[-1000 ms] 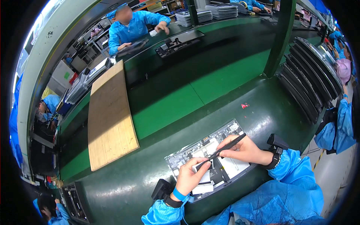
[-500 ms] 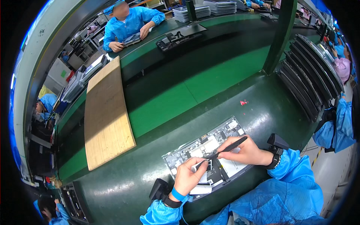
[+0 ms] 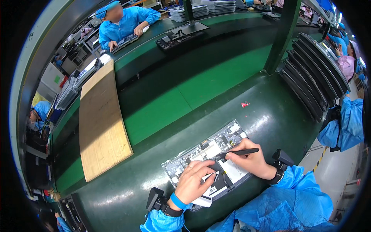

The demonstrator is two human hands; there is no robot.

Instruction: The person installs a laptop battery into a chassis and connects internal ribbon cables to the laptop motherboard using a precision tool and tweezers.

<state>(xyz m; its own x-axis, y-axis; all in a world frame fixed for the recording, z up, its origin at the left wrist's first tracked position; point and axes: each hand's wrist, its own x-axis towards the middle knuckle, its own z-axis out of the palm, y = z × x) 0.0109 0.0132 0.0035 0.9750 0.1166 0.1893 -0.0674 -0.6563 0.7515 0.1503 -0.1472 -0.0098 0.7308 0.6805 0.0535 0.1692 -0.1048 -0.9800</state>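
Note:
An open laptop base (image 3: pixel 172 167) lies tilted on the green bench, its circuit board and dark battery cells exposed. My left hand (image 3: pixel 190 181) bends over its near left part, thumb and fingers around a small white-edged piece (image 3: pixel 213 177); how firmly they grip it is partly hidden. In my right hand (image 3: pixel 251 158) is a slim black hand tool (image 3: pixel 246 151), gripped like a pen. The tool points left over the middle of the base, with its tip close to my left fingers. A white panel (image 3: pixel 232 171) shows below my right hand.
A long wooden board (image 3: pixel 102 127) lies at the left. Black laptop parts (image 3: pixel 315 77) stand stacked at the right beside a green post (image 3: pixel 283 38). A small red item (image 3: pixel 245 104) lies beyond the base. Across the bench, a co-worker (image 3: pixel 125 25) handles a flat device.
My left hand has gone from a tight pinch near the tool tip to more spread fingers, lower over the base. The tool lies flatter. The whole view has shifted slightly.

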